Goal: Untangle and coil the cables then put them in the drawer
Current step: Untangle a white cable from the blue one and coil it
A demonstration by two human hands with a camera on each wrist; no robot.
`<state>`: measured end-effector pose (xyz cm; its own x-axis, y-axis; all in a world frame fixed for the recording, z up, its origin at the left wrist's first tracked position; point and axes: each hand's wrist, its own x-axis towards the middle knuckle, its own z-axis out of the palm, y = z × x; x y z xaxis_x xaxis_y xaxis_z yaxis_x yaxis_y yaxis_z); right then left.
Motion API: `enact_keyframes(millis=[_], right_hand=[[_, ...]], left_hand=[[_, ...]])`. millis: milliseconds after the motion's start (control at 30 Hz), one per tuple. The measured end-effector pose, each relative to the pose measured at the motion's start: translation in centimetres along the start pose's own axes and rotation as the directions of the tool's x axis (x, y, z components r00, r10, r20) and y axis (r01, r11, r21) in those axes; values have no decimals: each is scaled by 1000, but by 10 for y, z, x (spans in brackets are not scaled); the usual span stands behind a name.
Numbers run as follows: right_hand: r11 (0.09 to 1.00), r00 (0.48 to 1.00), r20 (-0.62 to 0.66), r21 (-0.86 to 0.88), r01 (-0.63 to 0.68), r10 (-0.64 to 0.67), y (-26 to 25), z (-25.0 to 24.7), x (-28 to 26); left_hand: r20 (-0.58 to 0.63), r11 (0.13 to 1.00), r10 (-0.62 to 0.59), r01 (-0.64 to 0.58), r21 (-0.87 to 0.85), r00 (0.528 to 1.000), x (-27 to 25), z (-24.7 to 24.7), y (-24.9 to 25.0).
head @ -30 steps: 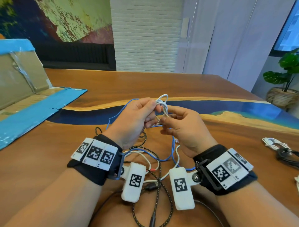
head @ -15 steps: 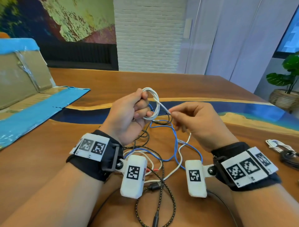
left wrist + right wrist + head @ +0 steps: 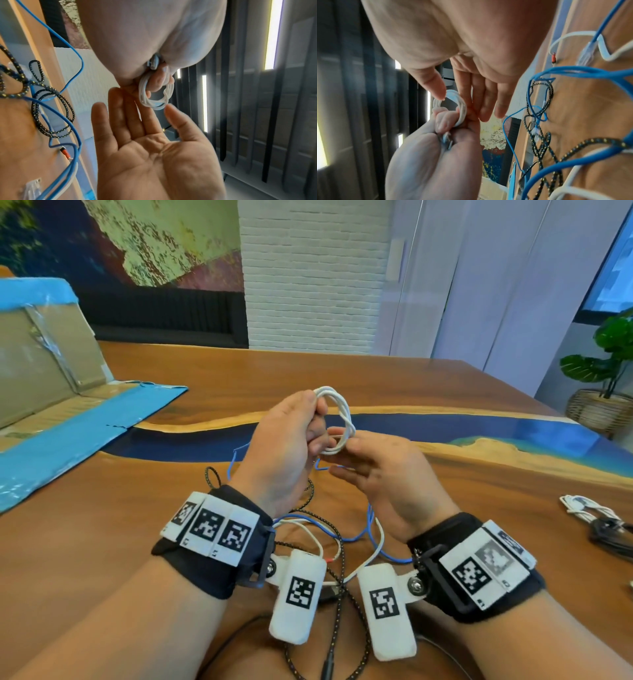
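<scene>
My left hand point(image 3: 310, 426) grips a small coil of white cable point(image 3: 340, 419) above the table, its fingers curled through the loops. The left wrist view shows the coil point(image 3: 154, 100) hanging under those fingers, with a plug end tucked in the palm. My right hand point(image 3: 346, 455) is beside it with straight fingers. Its thumb tip point(image 3: 440, 93) and forefinger touch the coil point(image 3: 453, 102) from either side. Below the hands lies a tangle of blue cable point(image 3: 370, 522), black braided cable point(image 3: 339, 594) and another white cable point(image 3: 375, 546).
Two coiled cables, one white point(image 3: 587, 506) and one black point(image 3: 609, 534), lie at the table's right edge. A flattened cardboard box with blue tape point(image 3: 68, 419) lies at the far left. A potted plant point(image 3: 613, 354) stands beyond the right side.
My right hand has let go of the white strand it was pulling and opened against the coil. The loose end is now wound in, and the hands are closer together.
</scene>
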<state>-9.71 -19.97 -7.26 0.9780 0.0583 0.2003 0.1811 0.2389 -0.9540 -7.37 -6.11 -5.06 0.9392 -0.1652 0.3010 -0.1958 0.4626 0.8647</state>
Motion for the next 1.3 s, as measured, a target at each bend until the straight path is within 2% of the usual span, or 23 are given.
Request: enact_keyframes(millis=[67, 167, 400, 467, 633, 733, 867, 1000, 1067, 1133, 1300], right_hand=[[998, 1000, 21, -64, 9, -8, 2, 1, 0], [991, 997, -71, -135, 21, -31, 7, 1, 3], [998, 996, -78, 55, -41, 45, 3, 1, 3], [996, 996, -76, 76, -47, 52, 0, -2, 2], [996, 997, -70, 74, -40, 45, -3, -5, 2], [996, 995, -86, 88, -33, 41, -6, -6, 1], [985, 994, -103, 171, -5, 23, -11, -8, 3], [970, 1000, -12, 241, -2, 5, -16, -9, 2], [973, 998, 54, 231, 5, -18, -17, -7, -2], [980, 997, 64, 196, 19, -33, -17, -6, -3], [995, 991, -130, 99, 33, -20, -14, -10, 3]], left_hand=[[6, 996, 45, -45, 79, 999, -1, 1, -1], [49, 966, 95, -104, 238, 994, -2, 2, -4], [93, 911, 179, -201, 361, 979, -4, 3, -2], [118, 904, 173, -205, 375, 978, -3, 1, -3], [92, 876, 153, -179, 448, 984, -1, -8, 2], [131, 872, 113, -162, 462, 985, 0, -10, 6], [129, 850, 116, -166, 500, 985, 2, -15, 5], [77, 842, 122, -144, 519, 990, 4, -16, 2], [81, 831, 131, -154, 534, 988, 4, -16, 0], [82, 820, 150, -171, 546, 985, 4, -15, -2], [36, 815, 190, -178, 552, 981, 6, -18, 0]])
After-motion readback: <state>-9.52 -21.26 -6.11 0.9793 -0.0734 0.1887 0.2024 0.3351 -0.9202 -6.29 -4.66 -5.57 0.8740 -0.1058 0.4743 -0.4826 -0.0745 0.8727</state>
